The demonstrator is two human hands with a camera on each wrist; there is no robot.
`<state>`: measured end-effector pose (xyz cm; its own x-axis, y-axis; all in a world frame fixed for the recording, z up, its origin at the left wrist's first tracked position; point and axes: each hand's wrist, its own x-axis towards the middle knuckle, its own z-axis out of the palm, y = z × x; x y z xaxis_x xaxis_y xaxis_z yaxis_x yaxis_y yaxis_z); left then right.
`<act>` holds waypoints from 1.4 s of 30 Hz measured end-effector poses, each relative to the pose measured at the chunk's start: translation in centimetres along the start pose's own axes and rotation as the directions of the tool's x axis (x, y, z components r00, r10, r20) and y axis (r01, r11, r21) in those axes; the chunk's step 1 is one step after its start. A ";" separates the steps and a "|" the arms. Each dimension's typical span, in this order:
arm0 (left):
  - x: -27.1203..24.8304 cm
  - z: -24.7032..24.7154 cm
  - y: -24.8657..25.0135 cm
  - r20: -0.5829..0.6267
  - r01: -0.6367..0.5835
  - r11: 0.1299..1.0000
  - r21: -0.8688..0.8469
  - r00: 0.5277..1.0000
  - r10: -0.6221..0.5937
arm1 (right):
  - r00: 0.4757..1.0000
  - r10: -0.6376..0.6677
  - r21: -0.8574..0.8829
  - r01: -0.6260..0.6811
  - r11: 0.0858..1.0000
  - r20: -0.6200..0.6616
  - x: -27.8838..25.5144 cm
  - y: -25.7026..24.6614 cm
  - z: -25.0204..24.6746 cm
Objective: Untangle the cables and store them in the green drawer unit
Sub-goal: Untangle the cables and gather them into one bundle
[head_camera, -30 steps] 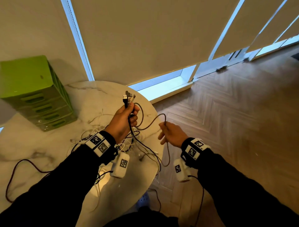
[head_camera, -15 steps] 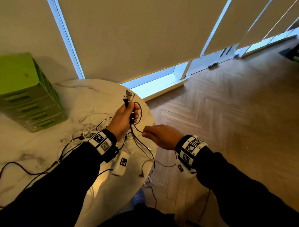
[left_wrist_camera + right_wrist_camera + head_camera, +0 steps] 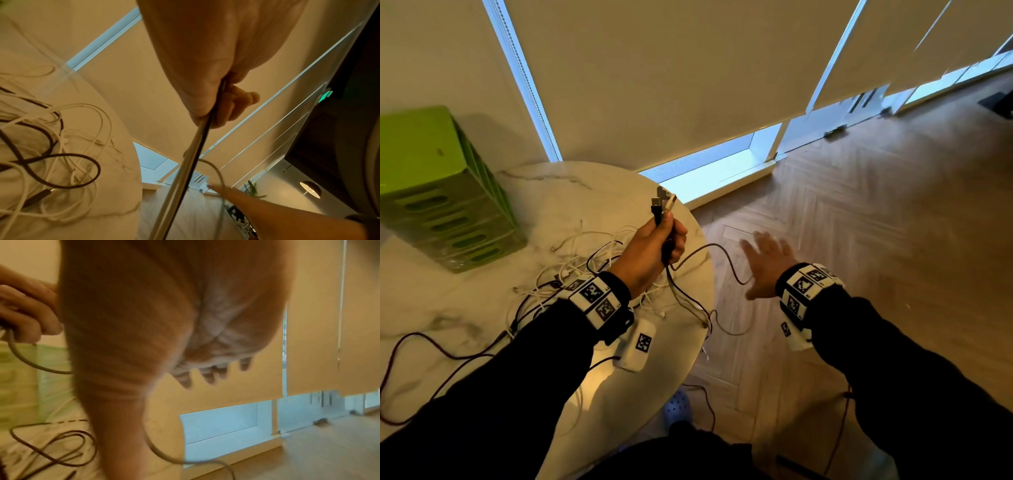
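My left hand grips a bundle of dark cables upright over the table's right side, with the USB plugs sticking out above the fist. In the left wrist view the fingers curl round the cable. One dark cable loops from the fist out to my right hand, which is spread flat off the table's edge, blurred, holding nothing. A tangle of white and dark cables lies on the table. The green drawer unit stands at the far left, drawers shut.
The round marble table ends just right of my left hand; herringbone wood floor lies beyond. A dark red cable trails over the table's near left. Roller blinds and a low window sill stand behind the table.
My right hand has let go of the dark cable, opened its fingers and swung out to the right. The left hand keeps its grip on the bundle in much the same place.
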<state>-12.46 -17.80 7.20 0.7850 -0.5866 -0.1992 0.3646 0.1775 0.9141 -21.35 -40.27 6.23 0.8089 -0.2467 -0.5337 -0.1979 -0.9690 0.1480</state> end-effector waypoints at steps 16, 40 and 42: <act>-1.8 -3.7 5.0 -0.011 -0.113 0.990 -0.085 0.994 0.112 | 0.875 -0.458 0.574 0.296 0.763 0.158 2.3 -4.6 5.4; -2.6 -3.7 4.7 0.169 0.036 0.998 -0.056 0.985 -0.026 | 0.927 -0.229 0.568 0.364 0.739 -0.295 2.5 -7.1 6.6; -3.3 -5.5 4.5 0.119 0.057 0.994 -0.090 0.992 -0.046 | 0.904 -0.116 0.428 0.304 0.851 -0.411 4.0 -6.6 5.8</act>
<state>-10.69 -10.72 9.99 0.7021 -0.6842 -0.1975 0.4525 0.2144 0.8656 -19.98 -34.92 -1.69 0.9820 -0.1048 -0.1570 -0.1595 -0.9059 -0.3924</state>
